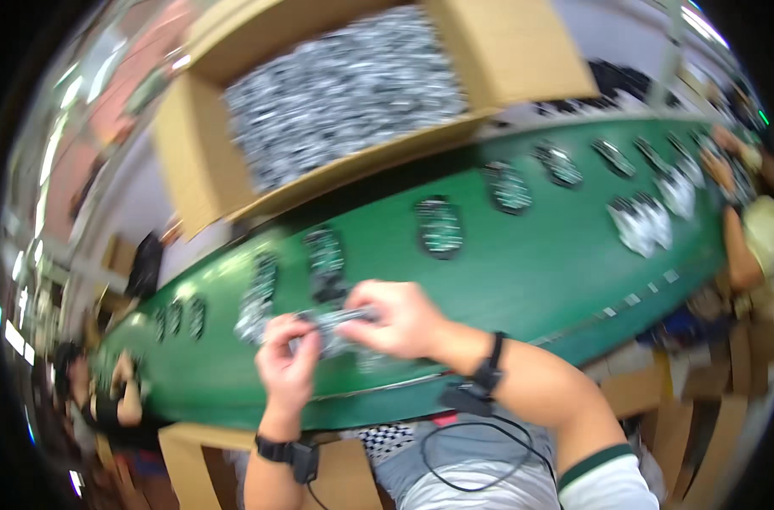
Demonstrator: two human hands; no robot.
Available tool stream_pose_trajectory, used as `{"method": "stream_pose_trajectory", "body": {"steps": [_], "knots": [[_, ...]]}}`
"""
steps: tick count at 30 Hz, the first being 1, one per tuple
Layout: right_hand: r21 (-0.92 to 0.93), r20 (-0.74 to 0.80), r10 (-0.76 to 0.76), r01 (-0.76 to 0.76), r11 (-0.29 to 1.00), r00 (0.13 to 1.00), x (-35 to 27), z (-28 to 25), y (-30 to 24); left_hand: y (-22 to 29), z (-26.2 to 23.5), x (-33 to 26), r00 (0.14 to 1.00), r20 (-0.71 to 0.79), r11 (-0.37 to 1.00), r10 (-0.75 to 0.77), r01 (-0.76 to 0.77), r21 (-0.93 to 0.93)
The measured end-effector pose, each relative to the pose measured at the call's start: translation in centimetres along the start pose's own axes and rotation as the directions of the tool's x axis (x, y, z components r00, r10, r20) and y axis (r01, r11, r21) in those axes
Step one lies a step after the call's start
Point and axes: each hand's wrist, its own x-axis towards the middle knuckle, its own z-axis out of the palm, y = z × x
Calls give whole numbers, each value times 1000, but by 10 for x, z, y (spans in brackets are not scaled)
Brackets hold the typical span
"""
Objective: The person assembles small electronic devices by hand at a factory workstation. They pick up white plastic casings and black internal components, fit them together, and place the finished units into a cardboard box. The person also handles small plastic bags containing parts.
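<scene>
Over the near edge of the green table, my left hand (288, 361) and my right hand (397, 320) are close together, fingers pinched. Between them they hold a small grey piece (343, 320) with what looks like clear plastic about it; blur hides its exact kind. Just beyond my hands lies a dark elongated piece with green and silver stripes (325, 253). A similar striped piece (264, 276) lies to its left, with clear plastic at its near end.
A large open carton (191, 153) full of small grey pieces stands beyond the green table (378, 246). Several striped pieces lie spaced along it, with clear bags (640, 226) at the right. One person (744, 246) works at the far right, another (119, 395) at the far left.
</scene>
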Motion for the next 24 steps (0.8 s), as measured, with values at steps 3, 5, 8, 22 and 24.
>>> {"method": "stream_pose_trajectory", "body": {"steps": [3, 5, 8, 22, 24], "knots": [[121, 85, 244, -253, 960, 966, 1, 0, -7, 12, -8, -8, 992, 91, 956, -85, 107, -275], [105, 56, 70, -76, 992, 996, 2, 2, 1, 13, -6, -12, 997, -2, 952, -80, 76, -296], [308, 137, 205, -238, 921, 969, -1, 9, -9, 11, -3, -15, 972, -177, 924, -152, 76, -374], [506, 148, 357, -381, 774, 922, 1, -3, -7, 6, -12, -5, 934, 70, 744, -350, 323, -585], [543, 202, 343, -396, 741, 918, 2, 0, -4, 5, -13, -5, 959, 82, 756, -273, 266, -598]]}}
